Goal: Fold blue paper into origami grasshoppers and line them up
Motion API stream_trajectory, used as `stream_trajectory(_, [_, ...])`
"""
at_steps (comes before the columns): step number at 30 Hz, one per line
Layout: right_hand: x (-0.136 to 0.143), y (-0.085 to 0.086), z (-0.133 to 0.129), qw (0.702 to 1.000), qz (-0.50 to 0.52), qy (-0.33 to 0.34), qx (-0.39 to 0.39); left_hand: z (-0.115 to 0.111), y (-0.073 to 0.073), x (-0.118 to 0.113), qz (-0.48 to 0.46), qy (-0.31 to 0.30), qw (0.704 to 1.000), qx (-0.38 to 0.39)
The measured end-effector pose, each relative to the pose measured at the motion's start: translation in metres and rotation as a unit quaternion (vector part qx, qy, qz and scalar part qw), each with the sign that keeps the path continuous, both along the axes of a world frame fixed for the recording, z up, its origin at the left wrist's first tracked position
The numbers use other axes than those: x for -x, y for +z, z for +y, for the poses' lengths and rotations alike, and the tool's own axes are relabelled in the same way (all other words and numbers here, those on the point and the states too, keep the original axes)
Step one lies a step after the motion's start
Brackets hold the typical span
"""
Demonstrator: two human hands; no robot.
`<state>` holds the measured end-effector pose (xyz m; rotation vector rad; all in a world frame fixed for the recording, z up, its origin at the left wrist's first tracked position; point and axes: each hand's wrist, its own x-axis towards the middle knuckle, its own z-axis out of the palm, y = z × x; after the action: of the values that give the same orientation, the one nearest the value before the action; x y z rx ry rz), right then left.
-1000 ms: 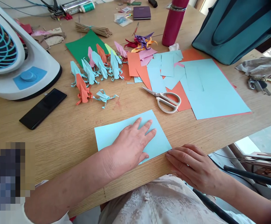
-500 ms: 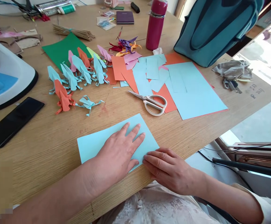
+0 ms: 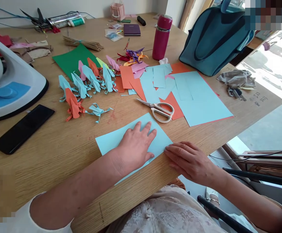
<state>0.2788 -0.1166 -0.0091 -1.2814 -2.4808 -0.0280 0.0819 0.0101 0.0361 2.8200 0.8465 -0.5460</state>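
A sheet of light blue paper (image 3: 116, 139), seemingly folded, lies near the table's front edge. My left hand (image 3: 138, 144) rests flat on it with fingers spread, pressing it to the wood. At the paper's right corner, my right hand (image 3: 191, 161) touches the near edge with its fingers held together; its thumb is hidden beneath. Just beyond the sheet are scissors with white handles (image 3: 162, 111), their blades pointing left. A small light blue folded paper figure (image 3: 97, 111) and an orange folded paper crane (image 3: 73, 103) stand farther left, near several other folded cranes.
Light blue paper (image 3: 204, 97) and orange pieces lie behind the scissors. Beyond are a magenta bottle (image 3: 162, 40), a teal bag (image 3: 208, 42) and keys (image 3: 236, 93). To the left are a black phone (image 3: 23, 129), a white appliance (image 3: 19, 77) and green paper (image 3: 69, 60).
My right hand has slid along the paper's near edge toward its right corner. My left hand stays flat on the sheet. The camera view has shifted slightly.
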Motion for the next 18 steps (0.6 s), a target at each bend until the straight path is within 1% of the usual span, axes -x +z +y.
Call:
stream_trajectory(4, [0.005, 0.007, 0.004, 1.0, 0.022, -0.014, -0.008, -0.001, 0.001, 0.0, 0.014, -0.003, 1.0, 0.004])
stream_trajectory(8, [0.026, 0.009, 0.022, 0.998, 0.052, -0.026, -0.001, 0.003, 0.003, 0.0, 0.012, -0.008, 1.0, 0.02])
stream_trajectory(11, [0.039, 0.002, 0.034, 0.997, 0.063, -0.035, 0.035, 0.014, 0.005, 0.007, 0.01, -0.026, 0.998, 0.052])
stream_trajectory(14, [0.044, -0.007, 0.037, 0.996, 0.054, -0.029, 0.072, 0.025, 0.007, 0.019, -0.009, -0.044, 0.996, 0.083])
stream_trajectory(16, [0.043, -0.012, 0.035, 0.995, 0.046, -0.022, 0.083, 0.027, 0.007, 0.027, -0.029, -0.051, 0.995, 0.082])
stream_trajectory(18, [0.042, -0.015, 0.033, 0.995, 0.049, -0.02, 0.082, 0.021, 0.005, 0.032, -0.043, -0.056, 0.996, 0.052])
